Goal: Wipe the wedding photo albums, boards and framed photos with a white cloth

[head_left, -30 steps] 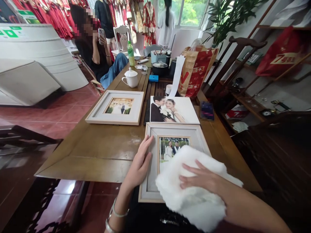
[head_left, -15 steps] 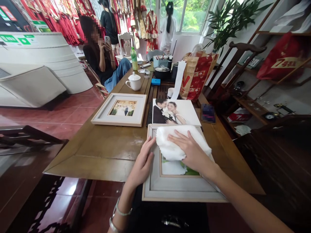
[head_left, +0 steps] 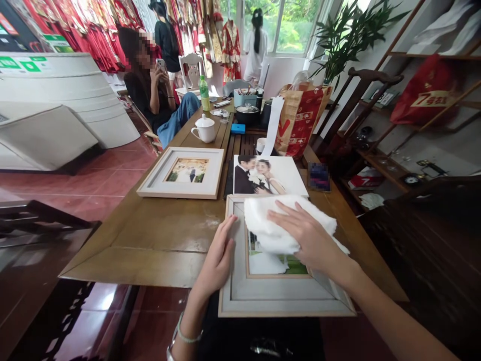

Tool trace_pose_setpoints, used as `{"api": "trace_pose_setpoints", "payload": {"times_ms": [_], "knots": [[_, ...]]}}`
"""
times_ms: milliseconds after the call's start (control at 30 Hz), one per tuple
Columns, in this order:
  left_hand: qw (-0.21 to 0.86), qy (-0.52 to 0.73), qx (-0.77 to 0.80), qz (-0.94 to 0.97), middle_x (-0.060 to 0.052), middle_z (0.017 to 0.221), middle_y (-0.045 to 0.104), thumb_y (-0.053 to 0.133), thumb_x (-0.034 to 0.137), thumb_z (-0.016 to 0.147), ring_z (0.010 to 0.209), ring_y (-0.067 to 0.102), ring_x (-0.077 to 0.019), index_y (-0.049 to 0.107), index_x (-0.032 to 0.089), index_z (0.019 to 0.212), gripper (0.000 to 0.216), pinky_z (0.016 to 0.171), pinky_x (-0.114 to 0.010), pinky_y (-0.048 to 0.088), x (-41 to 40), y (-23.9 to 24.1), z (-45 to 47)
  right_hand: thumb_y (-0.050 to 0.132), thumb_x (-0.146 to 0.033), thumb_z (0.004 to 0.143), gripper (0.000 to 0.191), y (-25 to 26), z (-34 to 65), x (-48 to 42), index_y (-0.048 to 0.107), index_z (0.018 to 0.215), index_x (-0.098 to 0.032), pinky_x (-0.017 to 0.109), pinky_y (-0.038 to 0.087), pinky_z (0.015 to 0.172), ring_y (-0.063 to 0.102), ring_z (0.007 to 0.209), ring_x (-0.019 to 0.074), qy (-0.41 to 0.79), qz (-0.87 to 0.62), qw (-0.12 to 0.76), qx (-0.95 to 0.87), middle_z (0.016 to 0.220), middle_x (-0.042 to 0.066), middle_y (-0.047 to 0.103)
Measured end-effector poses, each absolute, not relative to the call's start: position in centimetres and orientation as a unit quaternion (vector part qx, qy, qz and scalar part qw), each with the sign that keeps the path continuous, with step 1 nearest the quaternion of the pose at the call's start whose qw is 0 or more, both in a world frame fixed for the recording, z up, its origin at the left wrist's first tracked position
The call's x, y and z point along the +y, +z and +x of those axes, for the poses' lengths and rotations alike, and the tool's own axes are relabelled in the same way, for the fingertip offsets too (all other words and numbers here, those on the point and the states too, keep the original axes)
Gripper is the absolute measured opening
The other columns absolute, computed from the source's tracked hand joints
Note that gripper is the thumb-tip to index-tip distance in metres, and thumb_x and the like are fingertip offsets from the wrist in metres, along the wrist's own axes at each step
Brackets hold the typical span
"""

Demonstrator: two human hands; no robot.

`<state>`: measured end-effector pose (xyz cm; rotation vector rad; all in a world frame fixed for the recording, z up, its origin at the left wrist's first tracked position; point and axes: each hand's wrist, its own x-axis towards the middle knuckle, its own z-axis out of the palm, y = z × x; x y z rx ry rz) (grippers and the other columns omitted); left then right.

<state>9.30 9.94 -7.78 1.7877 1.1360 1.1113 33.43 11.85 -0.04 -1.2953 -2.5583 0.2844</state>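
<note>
A light-wood picture frame with a wide grey-white mount lies on the near table edge, overhanging it. Across its upper part is a crumpled white cloth, which hides much of the green and white picture inside. My right hand presses on that cloth from above, fingers flat and spread; its thumb is hidden. Along the frame's left side rests my left hand, with its fingers stretched out against the edge and the thumb apart. Just beyond the frame lies a wedding photo print, touching or nearly touching it.
A second framed picture lies farther left on the wooden table. Behind it stand a white lidded cup and a green bottle. To the right are a red-brown paper bag and a dark phone-like item. A person sits at left.
My right hand and the cloth have slid slightly right over the frame, and the cloth's right end now hangs past its edge. My left hand stays at the frame's left side.
</note>
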Motion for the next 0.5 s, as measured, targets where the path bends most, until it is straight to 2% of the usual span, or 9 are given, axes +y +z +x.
{"api": "trace_pose_setpoints", "payload": {"times_ms": [67,167,333,500], "knots": [[0.374,0.434,0.443,0.690,0.000,0.158,0.028,0.033,0.027,0.101,0.147,0.020,-0.0204,0.028,0.034,0.149,0.049,0.122,-0.041,0.016,9.9,-7.8,9.3,0.044,0.006,0.064,0.075,-0.6,32.3,13.5,0.051,0.136,-0.014,0.057,0.020,0.115,0.027,0.143,0.0267,0.054,-0.444,0.147,-0.882,0.143,0.009,0.052],[0.387,0.440,0.440,0.680,0.002,0.161,0.020,0.034,0.030,0.101,0.149,0.015,-0.0204,0.023,0.033,0.151,0.051,0.123,-0.040,0.012,9.9,-7.9,9.4,0.044,0.007,0.062,0.077,-1.1,30.4,15.2,0.051,0.135,-0.013,0.061,0.017,0.115,0.026,0.143,0.0311,0.051,-0.430,0.117,-0.894,0.145,0.007,0.049],[0.393,0.454,0.447,0.663,0.004,0.163,0.011,0.032,0.033,0.102,0.150,0.008,-0.0194,0.018,0.033,0.153,0.053,0.123,-0.038,0.009,9.8,-7.9,9.6,0.044,0.007,0.059,0.079,-1.0,29.3,14.6,0.051,0.135,-0.013,0.064,0.012,0.114,0.019,0.145,0.0288,0.167,-0.391,0.056,-0.903,0.146,0.007,0.047],[0.385,0.454,0.461,0.658,0.004,0.163,0.012,0.030,0.034,0.102,0.150,0.009,-0.0185,0.019,0.035,0.152,0.051,0.123,-0.038,0.010,9.8,-7.9,9.6,0.048,-0.001,0.071,0.067,0.1,30.9,10.9,0.051,0.136,-0.016,0.064,0.009,0.114,0.020,0.145,0.0261,0.297,-0.334,0.027,-0.894,0.145,0.008,0.048]]}}
